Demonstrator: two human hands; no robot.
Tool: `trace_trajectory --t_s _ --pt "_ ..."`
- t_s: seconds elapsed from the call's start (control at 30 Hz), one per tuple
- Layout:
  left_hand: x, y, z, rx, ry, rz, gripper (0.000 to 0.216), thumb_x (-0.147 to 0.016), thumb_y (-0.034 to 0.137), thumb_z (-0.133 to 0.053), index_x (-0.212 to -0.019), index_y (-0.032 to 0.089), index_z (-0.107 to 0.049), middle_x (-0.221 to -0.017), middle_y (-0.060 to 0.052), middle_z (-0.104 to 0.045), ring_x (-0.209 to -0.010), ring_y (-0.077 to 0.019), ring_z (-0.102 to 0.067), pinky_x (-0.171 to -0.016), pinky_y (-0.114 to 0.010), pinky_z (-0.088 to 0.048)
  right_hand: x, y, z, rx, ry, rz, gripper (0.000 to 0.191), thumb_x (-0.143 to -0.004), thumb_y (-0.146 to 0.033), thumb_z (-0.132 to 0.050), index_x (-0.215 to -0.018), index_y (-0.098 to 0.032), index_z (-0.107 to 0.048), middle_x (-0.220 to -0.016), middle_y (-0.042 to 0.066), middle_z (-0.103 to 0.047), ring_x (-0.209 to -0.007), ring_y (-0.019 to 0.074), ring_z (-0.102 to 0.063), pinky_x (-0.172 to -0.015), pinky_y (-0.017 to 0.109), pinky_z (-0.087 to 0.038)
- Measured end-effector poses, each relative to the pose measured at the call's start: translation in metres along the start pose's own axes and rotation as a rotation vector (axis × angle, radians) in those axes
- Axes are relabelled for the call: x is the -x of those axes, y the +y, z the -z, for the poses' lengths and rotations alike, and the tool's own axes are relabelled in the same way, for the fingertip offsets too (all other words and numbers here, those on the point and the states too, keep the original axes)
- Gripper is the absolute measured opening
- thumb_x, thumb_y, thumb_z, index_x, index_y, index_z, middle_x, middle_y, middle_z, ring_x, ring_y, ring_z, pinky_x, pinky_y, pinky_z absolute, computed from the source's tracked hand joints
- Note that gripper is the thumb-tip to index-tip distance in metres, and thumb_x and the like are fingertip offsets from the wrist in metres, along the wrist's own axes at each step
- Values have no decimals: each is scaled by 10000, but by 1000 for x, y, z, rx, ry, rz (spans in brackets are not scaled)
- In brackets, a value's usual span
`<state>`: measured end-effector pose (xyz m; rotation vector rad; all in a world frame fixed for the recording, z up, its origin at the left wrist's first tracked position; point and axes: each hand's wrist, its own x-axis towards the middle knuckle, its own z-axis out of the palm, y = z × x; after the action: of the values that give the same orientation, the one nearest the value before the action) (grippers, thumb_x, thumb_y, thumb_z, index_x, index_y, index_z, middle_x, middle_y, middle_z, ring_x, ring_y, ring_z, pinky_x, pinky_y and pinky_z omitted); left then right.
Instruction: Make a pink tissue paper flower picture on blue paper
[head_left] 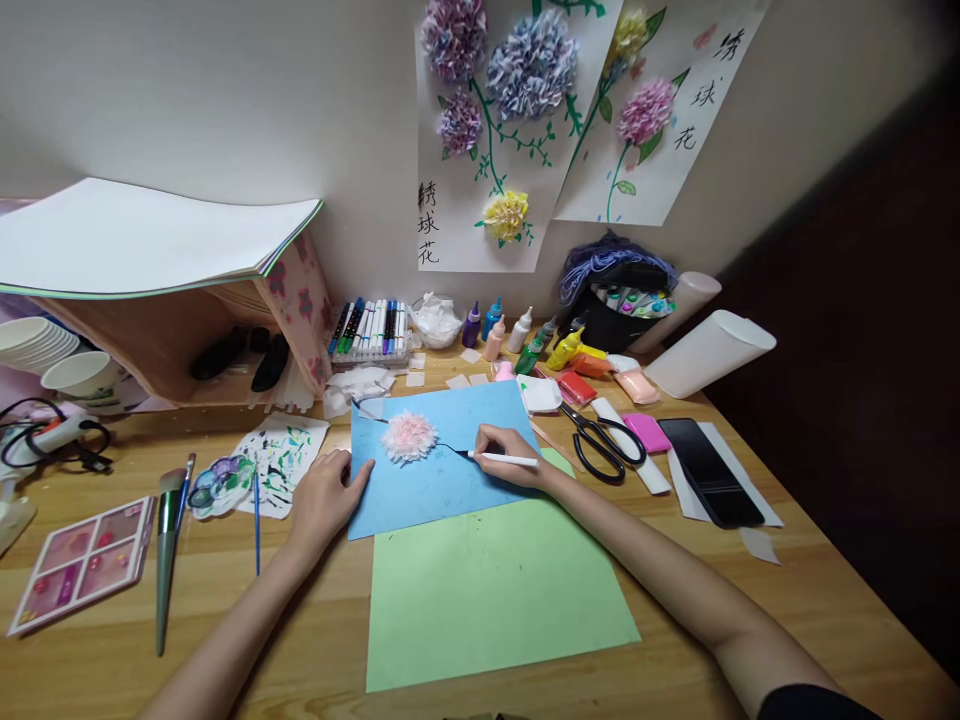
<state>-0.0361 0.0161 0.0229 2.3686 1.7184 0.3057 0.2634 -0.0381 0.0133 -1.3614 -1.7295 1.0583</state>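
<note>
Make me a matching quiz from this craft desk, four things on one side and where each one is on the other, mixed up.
Things:
1. pink paper flower
2. white pen
3. scissors
4. left hand

Places:
A. gripped in the fingers of the right hand
B. resting at the left edge of the blue sheet
C. on the table, right of the blue sheet
D. lying on the blue sheet

Pairs: 1-D, 2-A, 3-C, 4-B

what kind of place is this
Likely a home craft desk: paper-flower posters above, markers and paint bottles along the back, and the right hand drawing with a pen on blue paper.
</note>
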Motion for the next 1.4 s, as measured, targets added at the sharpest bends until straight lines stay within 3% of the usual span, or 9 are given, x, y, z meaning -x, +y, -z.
trace_trajectory --t_s 0.73,0.87,0.97,1.03,1.27,1.4 --pt "-1 2 0 -10 21 -11 391 -843 522 -397 -617 205 -361 -641 -4 -495 -647 -165 -471 -534 -261 -270 40 18 37 -152 -91 -70 157 -723 -235 -605 -673 -180 -467 -694 -11 -521 -620 111 -467 -557 231 -354" --pt "0 1 -1 -14 32 -35 381 -856 508 -387 -626 206 -352 -638 -2 -481 -648 -164 -470 -536 -262 -271 40 21 39 -325 0 -100 226 -726 -331 -635 -691 -192 -461 -652 -21 -526 -573 104 -463 -532 228 -337" --pt "0 0 -1 -13 37 -58 364 -877 486 -357 -642 209 -349 -654 -7 -478 -651 -167 -471 -543 -266 -277 36 19 37 -509 141 -154 218 -761 -396 -592 -798 -209 -484 -649 -22 -568 -535 103 -459 -525 233 -342" --pt "0 -2 -1 -1 39 -50 349 -887 472 -342 -656 211 -349 -669 -10 -479 -657 -170 -475 -549 -269 -285 29 15 35 -553 163 -159 220 -769 -399 -580 -857 -207 -517 -702 -7 -599 -564 106 -480 -553 242 -368" --pt "1 -3 -3 3 46 -61 305 -900 433 -333 -694 212 -378 -723 -27 -514 -696 -181 -490 -587 -279 -310 -15 -5 11 -281 -82 -76 155 -765 -305 -602 -827 -169 -562 -727 9 -614 -668 123 -550 -598 237 -401" --pt "2 -3 -3 -4 23 -51 314 -910 430 -311 -696 212 -383 -730 -31 -518 -718 -187 -496 -598 -284 -313 -31 -5 -7 -209 -79 -25 115 -723 -219 -609 -753 -178 -505 -704 -5 -600 -640 119 -543 -582 232 -401"
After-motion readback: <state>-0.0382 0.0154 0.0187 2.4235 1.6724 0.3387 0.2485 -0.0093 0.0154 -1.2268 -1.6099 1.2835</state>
